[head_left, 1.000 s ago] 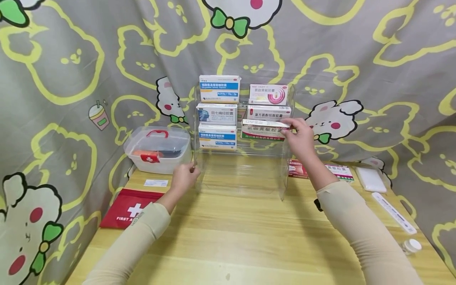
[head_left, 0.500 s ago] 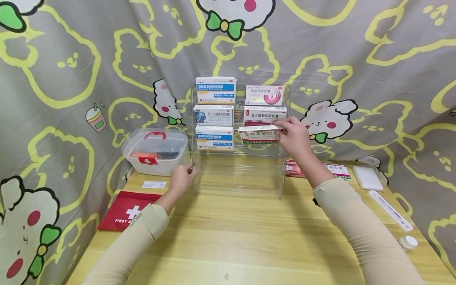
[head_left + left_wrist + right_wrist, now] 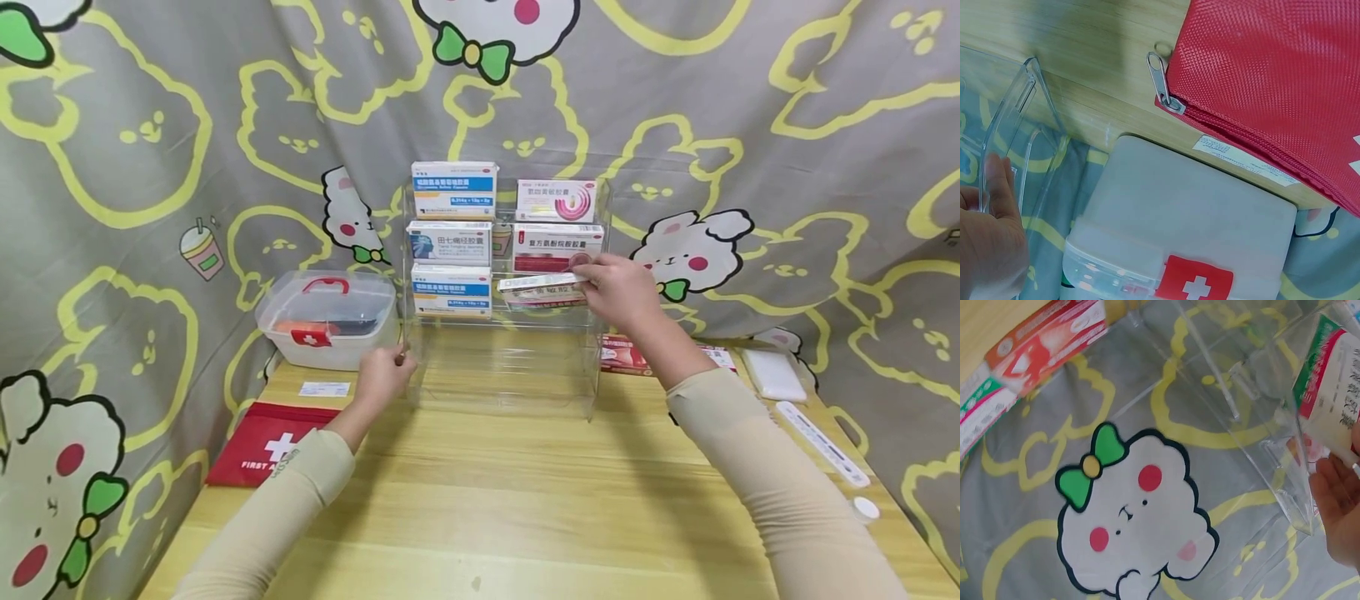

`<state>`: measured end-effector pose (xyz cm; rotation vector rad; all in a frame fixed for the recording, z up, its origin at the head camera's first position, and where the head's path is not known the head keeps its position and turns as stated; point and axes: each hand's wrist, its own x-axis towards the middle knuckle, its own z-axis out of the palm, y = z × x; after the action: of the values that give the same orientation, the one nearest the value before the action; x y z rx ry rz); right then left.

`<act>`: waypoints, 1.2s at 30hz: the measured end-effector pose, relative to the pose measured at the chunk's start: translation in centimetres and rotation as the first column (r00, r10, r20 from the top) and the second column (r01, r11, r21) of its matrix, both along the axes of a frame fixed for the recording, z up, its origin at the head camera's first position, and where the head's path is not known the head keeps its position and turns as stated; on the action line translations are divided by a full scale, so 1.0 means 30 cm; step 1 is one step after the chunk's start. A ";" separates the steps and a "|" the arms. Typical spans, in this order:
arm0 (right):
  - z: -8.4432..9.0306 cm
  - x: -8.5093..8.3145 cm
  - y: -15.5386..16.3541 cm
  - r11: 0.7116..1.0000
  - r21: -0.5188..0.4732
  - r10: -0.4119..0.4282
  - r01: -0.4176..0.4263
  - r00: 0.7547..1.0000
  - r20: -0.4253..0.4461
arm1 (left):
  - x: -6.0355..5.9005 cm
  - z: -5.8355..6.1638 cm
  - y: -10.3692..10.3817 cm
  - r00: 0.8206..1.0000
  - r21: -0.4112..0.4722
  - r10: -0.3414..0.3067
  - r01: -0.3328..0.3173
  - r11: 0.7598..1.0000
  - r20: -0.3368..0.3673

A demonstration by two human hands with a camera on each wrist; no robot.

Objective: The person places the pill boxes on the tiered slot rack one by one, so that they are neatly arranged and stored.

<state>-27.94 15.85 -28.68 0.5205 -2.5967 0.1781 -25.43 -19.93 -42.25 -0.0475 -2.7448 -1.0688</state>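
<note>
A clear acrylic tiered rack (image 3: 501,400) stands on the table with medicine boxes on its upper tiers. My left hand (image 3: 384,375) pinches the rack's left side panel, with thumb and fingers on its edge in the left wrist view. My right hand (image 3: 621,292) grips the right end of a white medicine box (image 3: 538,293) with a green and red stripe. That box leans at the third tier on the right, its top edge turned toward me. Right of it in the same row is only my hand; a blue-and-white medicine box (image 3: 452,292) sits to its left.
Left of the rack are a lidded first-aid box (image 3: 337,354), a paper slip (image 3: 325,389) and a red first-aid pouch (image 3: 255,433). On the right lie a red medicine box (image 3: 625,356), a white pad (image 3: 776,375), a white strip (image 3: 822,442) and a white-capped bottle (image 3: 865,509). Patterned curtain hangs behind.
My right hand has lowered the striped medicine box a little and tipped it, so its printed front shows less and its right end sits higher. My left hand stays on the rack.
</note>
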 end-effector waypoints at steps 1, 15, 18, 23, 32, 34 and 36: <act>0.000 -0.001 0.003 0.999 0.036 -0.005 0.006 1.000 -0.016 | 0.000 -0.001 0.000 1.000 0.002 -0.001 0.001 1.000 0.001; -0.033 -0.047 0.034 0.937 0.344 0.140 -0.060 0.967 -0.212 | 0.004 -0.002 -0.003 1.000 0.016 -0.008 0.007 1.000 0.015; -0.044 -0.065 0.053 0.946 0.312 0.174 -0.092 0.954 -0.246 | 0.003 0.000 -0.004 1.000 0.023 -0.010 0.010 1.000 0.014; -0.032 -0.087 0.061 0.947 0.308 0.160 -0.094 0.967 -0.199 | 0.002 0.005 0.001 1.000 0.028 -0.010 0.010 1.000 0.001; -0.008 -0.080 -0.019 0.895 0.444 0.032 -0.033 0.999 0.009 | -0.006 -0.007 0.001 1.000 0.022 -0.013 0.013 1.000 0.003; -0.009 -0.084 -0.030 0.895 0.444 0.029 -0.032 0.999 0.013 | -0.005 -0.007 0.001 1.000 0.026 -0.009 0.009 1.000 0.001; -0.007 -0.089 -0.038 0.889 0.457 0.023 -0.037 0.999 0.035 | -0.004 -0.005 0.001 1.000 0.030 -0.005 0.006 1.000 -0.002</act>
<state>-30.62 14.70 -28.90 0.7236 -2.6591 -0.4355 -25.54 -19.89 -42.39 -0.0518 -2.7278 -1.1104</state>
